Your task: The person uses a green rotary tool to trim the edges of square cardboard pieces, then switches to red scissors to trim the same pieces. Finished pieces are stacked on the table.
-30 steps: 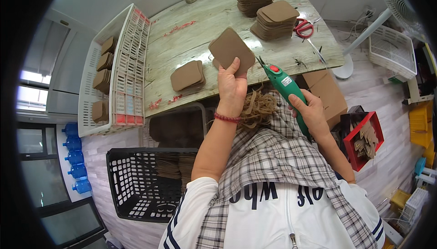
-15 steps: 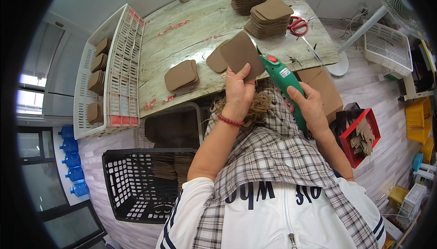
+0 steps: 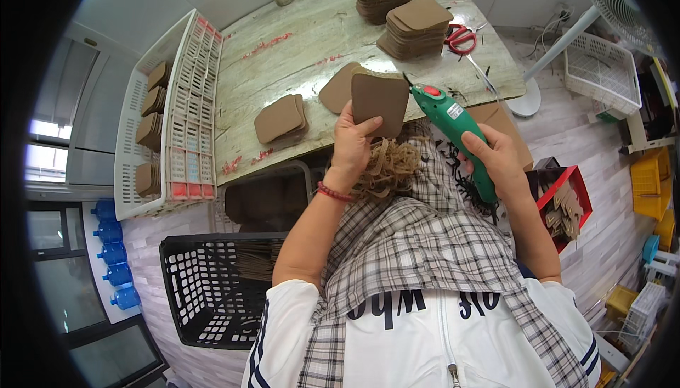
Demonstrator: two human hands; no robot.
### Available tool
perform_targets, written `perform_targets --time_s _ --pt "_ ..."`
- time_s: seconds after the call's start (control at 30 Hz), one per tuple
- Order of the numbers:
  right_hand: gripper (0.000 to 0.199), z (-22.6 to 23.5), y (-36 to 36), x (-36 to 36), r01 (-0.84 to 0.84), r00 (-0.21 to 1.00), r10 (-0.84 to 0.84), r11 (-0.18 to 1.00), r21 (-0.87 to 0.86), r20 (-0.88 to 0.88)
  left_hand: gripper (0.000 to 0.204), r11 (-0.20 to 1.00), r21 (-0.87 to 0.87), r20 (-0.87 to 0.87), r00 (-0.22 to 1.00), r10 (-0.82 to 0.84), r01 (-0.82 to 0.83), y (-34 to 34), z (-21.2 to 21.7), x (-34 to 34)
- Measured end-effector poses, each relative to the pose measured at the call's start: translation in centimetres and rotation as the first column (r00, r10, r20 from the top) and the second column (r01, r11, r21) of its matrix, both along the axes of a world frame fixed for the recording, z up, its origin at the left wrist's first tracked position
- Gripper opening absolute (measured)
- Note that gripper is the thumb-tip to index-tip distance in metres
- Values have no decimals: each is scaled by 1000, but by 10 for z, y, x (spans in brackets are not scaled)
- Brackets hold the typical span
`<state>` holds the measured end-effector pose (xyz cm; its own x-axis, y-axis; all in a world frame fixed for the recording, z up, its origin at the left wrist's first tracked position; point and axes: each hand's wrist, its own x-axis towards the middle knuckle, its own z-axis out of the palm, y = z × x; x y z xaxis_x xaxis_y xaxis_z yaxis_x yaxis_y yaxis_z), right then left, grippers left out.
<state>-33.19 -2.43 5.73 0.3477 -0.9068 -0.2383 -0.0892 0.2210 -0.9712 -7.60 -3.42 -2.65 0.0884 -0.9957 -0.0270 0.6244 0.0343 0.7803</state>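
Observation:
My left hand [image 3: 354, 140] grips a brown rounded-square piece [image 3: 380, 104] by its lower edge, thumb on its face. My right hand [image 3: 490, 161] is wrapped around green electric scissors [image 3: 448, 115] with a red button. Their dark tip is just right of the piece, apart from it. Behind the held piece, another brown piece [image 3: 336, 89] lies on the table. To its left sits a small stack of brown pieces [image 3: 280, 119]. A tangle of tan trimmed strips [image 3: 389, 165] rests on my lap below my left hand.
Two taller stacks of brown pieces [image 3: 416, 30] and red-handled scissors [image 3: 460, 39] lie on the far right of the worn table [image 3: 269, 62]. A white crate [image 3: 191, 104] stands left, a black crate [image 3: 205, 289] below it. A red box [image 3: 577, 200] holds scraps at right.
My left hand has moved slightly left and down, turning the piece more upright. My right hand and the electric scissors have shifted right, widening the gap. More of the strips on my lap shows.

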Motion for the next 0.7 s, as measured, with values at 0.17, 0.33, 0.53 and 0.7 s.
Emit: perform_targets --time_s 0.17,0.33,0.53,0.7 --pt "33 -2 1 -16 -125 991 124 992 -8 -49 41 993 76 226 968 -106 90 4 10 29" --pt "35 -2 5 -17 -170 977 165 985 -32 -136 42 974 125 367 904 -221 188 8 13 47" --pt "32 -5 10 -9 -119 978 106 991 -62 -179 42 952 226 399 872 -284 207 18 13 38" --pt "34 -6 11 2 -80 988 72 995 -56 -133 39 932 270 411 847 -338 241 25 14 33"
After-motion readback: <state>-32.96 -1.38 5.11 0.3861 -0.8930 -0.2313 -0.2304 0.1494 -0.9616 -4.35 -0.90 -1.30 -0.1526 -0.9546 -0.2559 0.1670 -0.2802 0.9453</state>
